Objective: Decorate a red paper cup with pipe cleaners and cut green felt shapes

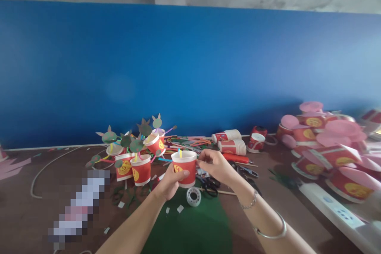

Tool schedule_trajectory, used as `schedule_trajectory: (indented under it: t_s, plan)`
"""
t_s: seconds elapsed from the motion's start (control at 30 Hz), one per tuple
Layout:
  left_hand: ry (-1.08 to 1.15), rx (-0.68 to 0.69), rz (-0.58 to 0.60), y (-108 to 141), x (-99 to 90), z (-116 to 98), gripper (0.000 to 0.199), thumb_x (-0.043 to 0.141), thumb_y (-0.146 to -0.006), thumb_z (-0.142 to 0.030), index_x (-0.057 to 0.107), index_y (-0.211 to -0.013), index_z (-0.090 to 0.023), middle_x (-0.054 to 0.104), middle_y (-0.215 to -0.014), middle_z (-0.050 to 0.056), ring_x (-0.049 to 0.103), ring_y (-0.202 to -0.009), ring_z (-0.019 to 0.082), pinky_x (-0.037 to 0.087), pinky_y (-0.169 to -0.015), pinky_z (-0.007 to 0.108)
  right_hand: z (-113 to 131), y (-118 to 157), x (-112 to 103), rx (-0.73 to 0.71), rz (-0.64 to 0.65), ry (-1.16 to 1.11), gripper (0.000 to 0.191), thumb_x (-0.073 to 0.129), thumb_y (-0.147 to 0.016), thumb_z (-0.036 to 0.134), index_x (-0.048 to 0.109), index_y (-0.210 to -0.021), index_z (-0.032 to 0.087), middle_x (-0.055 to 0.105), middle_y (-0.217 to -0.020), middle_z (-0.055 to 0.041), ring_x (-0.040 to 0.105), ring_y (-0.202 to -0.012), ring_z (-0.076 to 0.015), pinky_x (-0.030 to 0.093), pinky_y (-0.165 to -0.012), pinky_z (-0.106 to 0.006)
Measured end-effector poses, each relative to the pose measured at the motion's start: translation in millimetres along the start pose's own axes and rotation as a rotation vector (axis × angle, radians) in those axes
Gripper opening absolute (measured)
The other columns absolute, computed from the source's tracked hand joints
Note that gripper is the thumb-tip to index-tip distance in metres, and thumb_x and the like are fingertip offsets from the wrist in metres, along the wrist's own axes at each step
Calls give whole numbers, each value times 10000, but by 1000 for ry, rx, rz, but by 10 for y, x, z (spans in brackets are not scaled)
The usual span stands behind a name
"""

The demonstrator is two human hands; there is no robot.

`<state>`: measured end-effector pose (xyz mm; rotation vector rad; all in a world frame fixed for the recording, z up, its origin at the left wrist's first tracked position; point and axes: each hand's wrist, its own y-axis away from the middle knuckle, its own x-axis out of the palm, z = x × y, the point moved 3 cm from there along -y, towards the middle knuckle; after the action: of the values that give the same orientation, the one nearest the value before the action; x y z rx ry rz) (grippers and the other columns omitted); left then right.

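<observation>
Right now, the left hand [172, 180] is gripping one red and white cup [188, 171], with its thumb pressing on the front. The cup is standing upright in the air, just above the clear roll of tape [188, 197]. The right hand [214, 164] is bending its fingers close together by the cup's right rim; whether it is pinching something, I cannot tell. Two short bits, one blue and one yellow, are poking up over the cup's rim. The back edge of the tabletop [285, 206] is running along the blue wall [190, 71]. Brown room is showing between the green paper [193, 230] and the white power strip [330, 208], and more is showing at the left, around the loopy cord [33, 180]. Five cups with green animal shapes [141, 170] are crowding together to the left of the held cup. Two cup stacks [232, 147] are lying on their sides behind the right hand. Black scissors [210, 186] are resting near the tape. Many cups with pink shapes [312, 166] are heaping up at the right, too blurry and overlapping for counting. Two silver bracelets [275, 236] are circling the right arm.
</observation>
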<state>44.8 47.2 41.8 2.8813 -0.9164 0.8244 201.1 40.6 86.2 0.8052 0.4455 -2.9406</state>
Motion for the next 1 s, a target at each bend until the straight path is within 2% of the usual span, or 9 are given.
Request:
schedule_trajectory:
  t_s: [0.07, 0.23, 0.3, 0.43, 0.57, 0.8, 1.0]
  plan:
    - [-39, 13, -31, -24, -14, 19, 555, 776, -596, -297, 591, -1091, -128, 676, -983, 117, 602, -973, 281, 449, -849, 368, 63, 24, -6, -37, -66, 103, 111, 558, -739, 214, 537, -639, 171, 587, -614, 17, 513, -585, -116, 389, -554, -225]
    - [-152, 202, -362, -77, -43, 44, 581, 761, -629, -281, 498, -1133, -162, 615, -1120, 112, 570, -1042, 243, 418, -908, 351, 206, 62, 51, -111, -155, 218, 143, 555, -742, 209, 508, -610, 180, 610, -633, 6, 542, -608, -132, 388, -598, -234]
    - [-208, 240, -409, -90, -37, 64, 574, 753, -640, -296, 476, -1125, -163, 598, -1138, 114, 559, -1059, 237, 414, -918, 355, 228, 63, 81, -115, -155, 224, 139, 564, -733, 198, 523, -602, 178, 628, -658, -8, 556, -641, -146, 394, -621, -242]
    - [-385, 291, -406, -94, -80, 82, 611, 780, -599, -304, 462, -1102, -165, 616, -1044, 84, 576, -989, 223, 434, -882, 344, 187, 54, 99, -54, -30, 130, 74, 573, -718, 187, 587, -647, 169, 656, -683, -20, 575, -669, -162, 409, -614, -242]
    - [-518, 388, -346, -64, -109, 37, 622, 800, -560, -299, 483, -1078, -160, 617, -982, 66, 584, -921, 224, 460, -831, 331, 118, 48, 30, -24, 101, 56, 61, 590, -707, 211, 621, -701, 159, 681, -739, -30, 599, -714, -179, 430, -639, -251]
    - [-709, 429, -368, 5, -108, -21, 522, 746, -617, -286, 515, -1072, -172, 624, -972, 58, 585, -906, 234, 452, -825, 343, 115, 148, -107, -8, 367, 187, 25, 612, -674, 202, 620, -675, 178, 668, -689, 2, 580, -633, -147, 402, -574, -236]
    - [-760, 474, -282, 28, -69, -14, 553, 736, -642, -279, 469, -1115, -178, 598, -1053, 81, 569, -956, 228, 437, -849, 338, 150, 238, -239, 20, 564, 228, 37, 628, -679, 208, 651, -699, 187, 661, -653, 23, 559, -575, -124, 384, -531, -223]
